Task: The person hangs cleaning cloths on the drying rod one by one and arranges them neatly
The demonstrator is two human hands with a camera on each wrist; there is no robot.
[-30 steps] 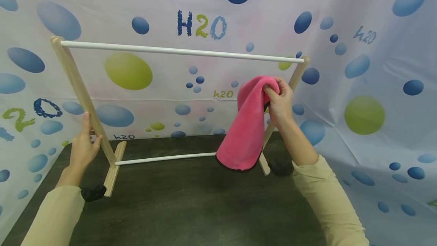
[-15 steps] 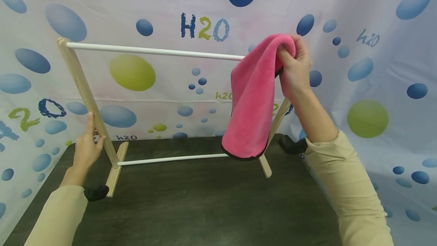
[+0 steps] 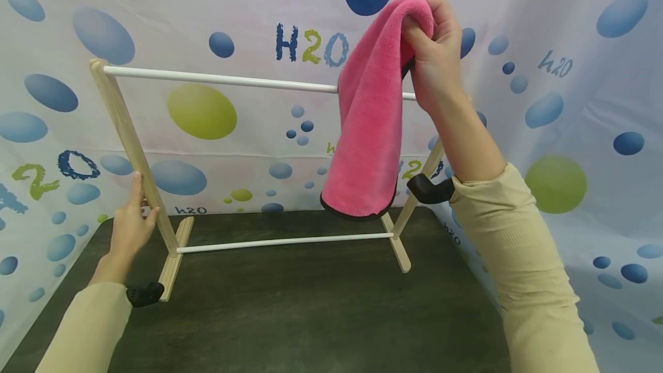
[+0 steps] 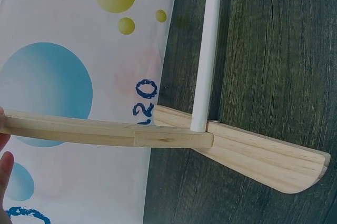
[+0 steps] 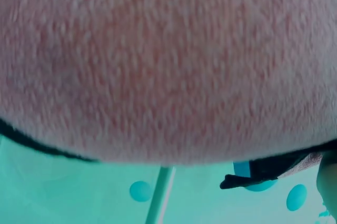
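Observation:
My right hand [image 3: 439, 59] pinches a pink plush cloth [image 3: 370, 125] with dark edging by its top. The cloth hangs in folds in front of the rack's white upper rod [image 3: 223, 79], with the hand above rod height. In the right wrist view the cloth [image 5: 168, 66] fills most of the picture. My left hand [image 3: 129, 232] holds the rack's left wooden post [image 3: 132, 137] low down, index finger along it and thumb at its near side. The left wrist view shows this post [image 4: 105, 133] with fingertips at the picture's left edge.
The rack's lower white rod [image 3: 285, 242] joins two wooden feet, left [image 3: 173, 269] and right [image 3: 397, 249], on a dark wood-grain table [image 3: 290, 315]. Behind and to the right hangs a white curtain [image 3: 248, 10] with blue and green spots.
My right hand has lifted the pink cloth from below the upper rod to above it. The lower rod's right end has come into sight. My left hand stays on the post.

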